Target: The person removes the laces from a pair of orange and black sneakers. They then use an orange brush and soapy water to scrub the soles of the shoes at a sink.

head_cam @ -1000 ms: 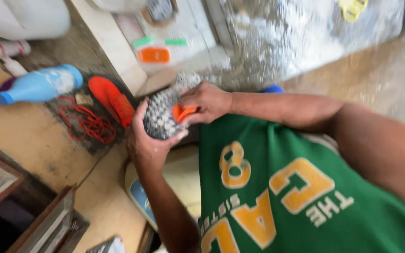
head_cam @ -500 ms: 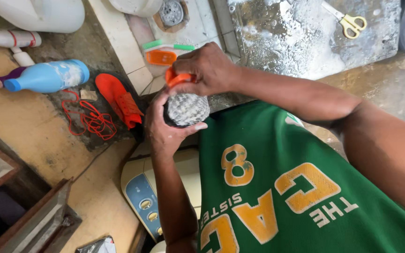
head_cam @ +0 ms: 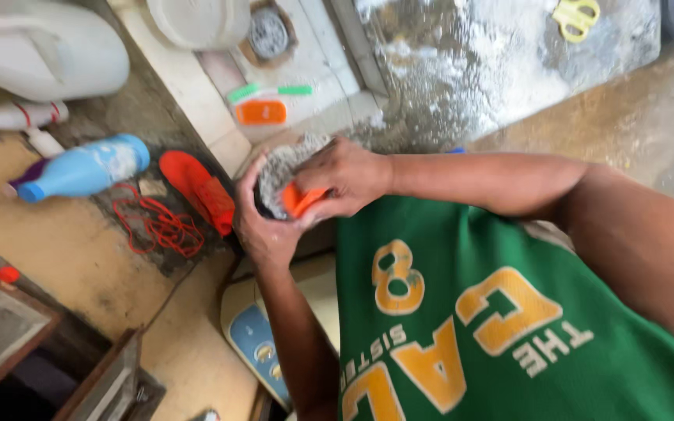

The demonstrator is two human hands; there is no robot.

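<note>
My left hand (head_cam: 255,228) cups a grey speckled mesh shoe (head_cam: 281,165) from below, in front of my green shirt. My right hand (head_cam: 346,175) reaches over the shoe from the right and grips a small orange brush (head_cam: 303,199), pressed against the shoe's near side. Most of the shoe is hidden by the two hands. Both hands hover above the edge of a tiled step (head_cam: 220,129).
On the floor to the left lie an orange insole (head_cam: 195,187), a tangle of red laces (head_cam: 161,228) and a light-blue bottle (head_cam: 83,168). A white jug (head_cam: 33,47), an orange-and-green brush (head_cam: 263,109) and yellow scissors (head_cam: 576,15) lie farther off. A cream-and-blue slipper (head_cam: 253,335) is below.
The orange brush has gone from the top of the shoe down to its near side. The shoe and both hands have shifted slightly lower in view.
</note>
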